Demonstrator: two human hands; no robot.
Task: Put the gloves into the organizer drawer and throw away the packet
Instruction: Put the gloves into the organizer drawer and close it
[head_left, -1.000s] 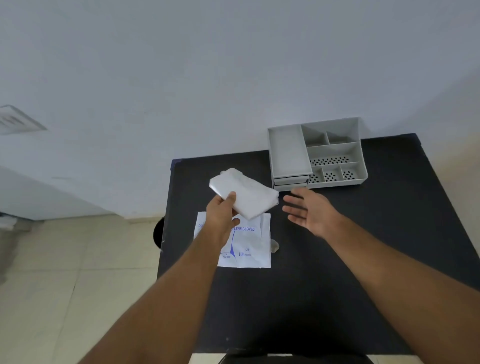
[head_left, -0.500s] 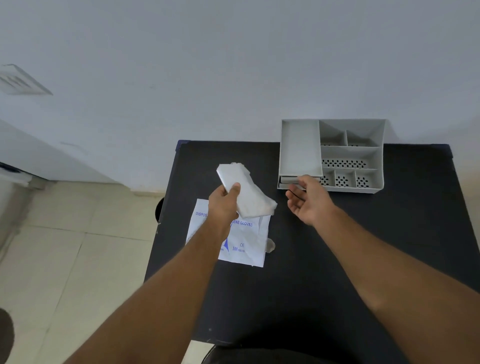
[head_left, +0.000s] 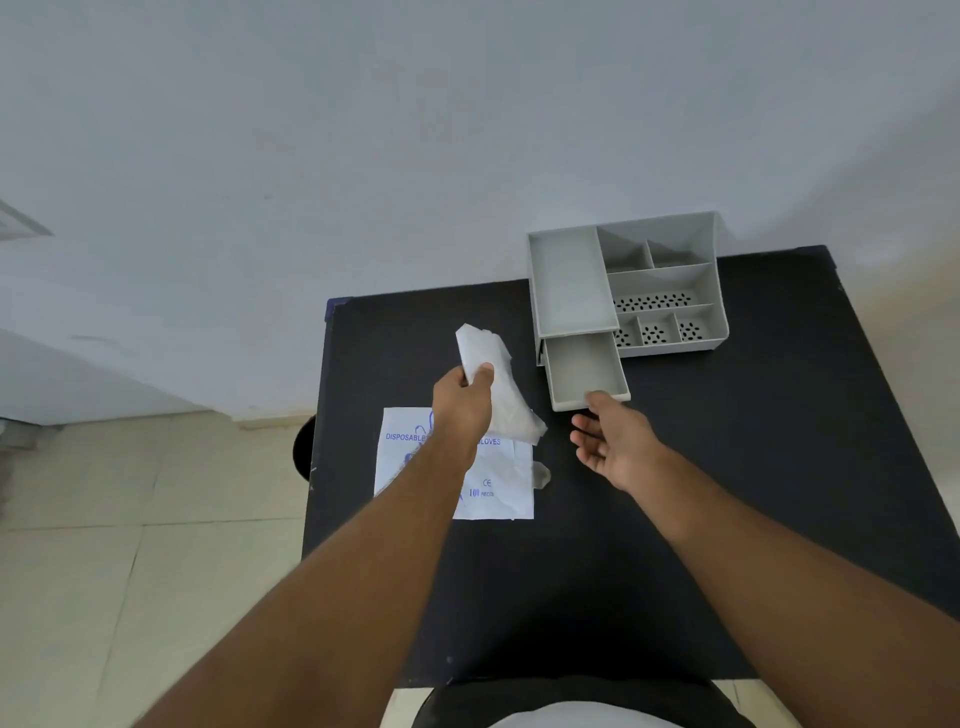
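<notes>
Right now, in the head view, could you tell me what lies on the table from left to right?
Packet → right hand → organizer. The glove stack in the left hand overlaps the packet, so it is omitted.

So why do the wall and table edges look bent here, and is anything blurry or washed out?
Head view: the wide-angle lens bows the black table edges and stretches the forearms near the frame's bottom; lighting is soft and even, with no glare; the folded white gloves in the left hand look slightly smeared; the grey plastic organizer and its open drawer stay fairly sharp.
</notes>
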